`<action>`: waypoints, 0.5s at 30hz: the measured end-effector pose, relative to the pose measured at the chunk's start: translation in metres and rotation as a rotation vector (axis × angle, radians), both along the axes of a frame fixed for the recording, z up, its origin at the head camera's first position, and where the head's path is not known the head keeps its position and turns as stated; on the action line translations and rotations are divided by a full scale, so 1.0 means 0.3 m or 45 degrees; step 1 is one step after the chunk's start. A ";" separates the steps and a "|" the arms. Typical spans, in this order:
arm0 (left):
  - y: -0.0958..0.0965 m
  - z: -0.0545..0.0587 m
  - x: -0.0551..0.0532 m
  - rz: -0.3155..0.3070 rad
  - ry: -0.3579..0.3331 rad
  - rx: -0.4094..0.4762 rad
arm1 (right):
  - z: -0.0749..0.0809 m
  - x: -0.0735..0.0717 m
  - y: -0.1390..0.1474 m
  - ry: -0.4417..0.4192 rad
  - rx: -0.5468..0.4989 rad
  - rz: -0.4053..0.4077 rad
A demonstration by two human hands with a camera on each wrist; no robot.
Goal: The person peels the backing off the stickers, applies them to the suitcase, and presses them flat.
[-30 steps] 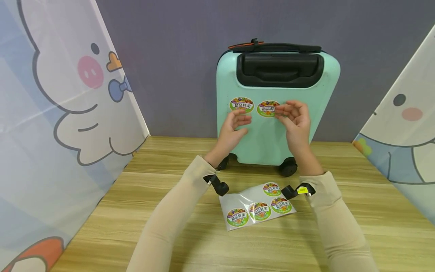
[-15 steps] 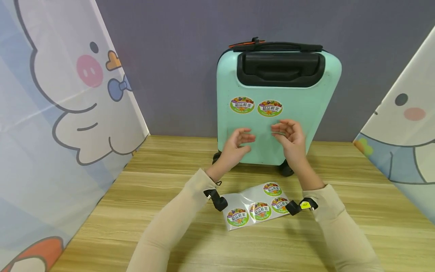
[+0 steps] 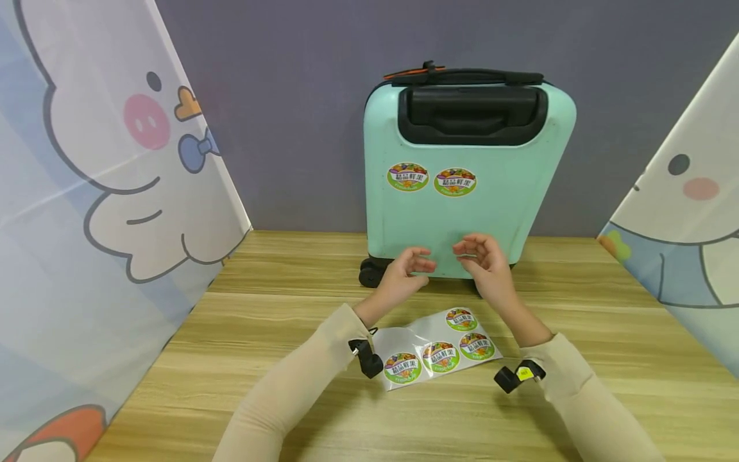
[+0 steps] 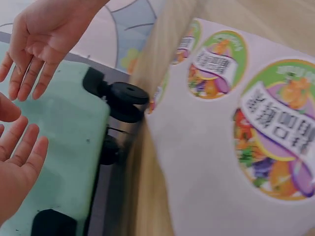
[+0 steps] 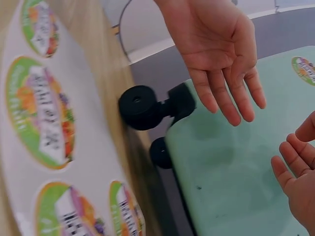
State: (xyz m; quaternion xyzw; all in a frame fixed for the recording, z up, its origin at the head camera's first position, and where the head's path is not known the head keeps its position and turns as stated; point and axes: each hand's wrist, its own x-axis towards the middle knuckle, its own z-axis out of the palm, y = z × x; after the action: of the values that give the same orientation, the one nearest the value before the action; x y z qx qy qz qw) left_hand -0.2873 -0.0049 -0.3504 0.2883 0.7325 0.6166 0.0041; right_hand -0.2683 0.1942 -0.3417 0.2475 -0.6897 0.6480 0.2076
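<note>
The left hand (image 3: 404, 276) and the right hand (image 3: 485, 266) are apart from each other, palms turned inward and fingers loosely bent, in front of the lower part of a mint-green suitcase (image 3: 439, 221); whether any fingertip touches it I cannot tell. The suitcase stands upright on the wooden table (image 3: 288, 276), near a grey wall (image 3: 277, 115), with its black handle (image 3: 473, 117) recessed at the top and black wheels (image 3: 371, 273) below. Two oval fruit stickers sit side by side on its upper front: the left sticker (image 3: 407, 176) slightly higher than the right sticker (image 3: 455, 182). Nearer the person, a white sheet (image 3: 417, 333) lies on the table between the forearms, bearing four more stickers, three along its near edge and one above the right end.
</note>
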 end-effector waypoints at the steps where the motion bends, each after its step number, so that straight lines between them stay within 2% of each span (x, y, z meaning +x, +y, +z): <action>1: 0.002 -0.007 0.003 0.000 -0.011 -0.010 | -0.008 0.002 0.002 -0.002 0.012 0.001; 7: 0.014 -0.044 0.016 -0.004 -0.032 -0.069 | -0.048 0.017 0.012 -0.013 0.096 -0.005; 15: 0.025 -0.094 0.020 -0.028 -0.055 -0.295 | -0.100 0.041 0.031 -0.090 0.286 0.010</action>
State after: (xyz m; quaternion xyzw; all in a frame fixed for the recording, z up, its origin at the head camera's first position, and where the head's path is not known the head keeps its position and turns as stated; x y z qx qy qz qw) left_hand -0.2814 0.0026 -0.3784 0.2806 0.7953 0.5340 0.0599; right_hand -0.2560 0.2035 -0.3717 0.2487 -0.7640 0.5758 0.1515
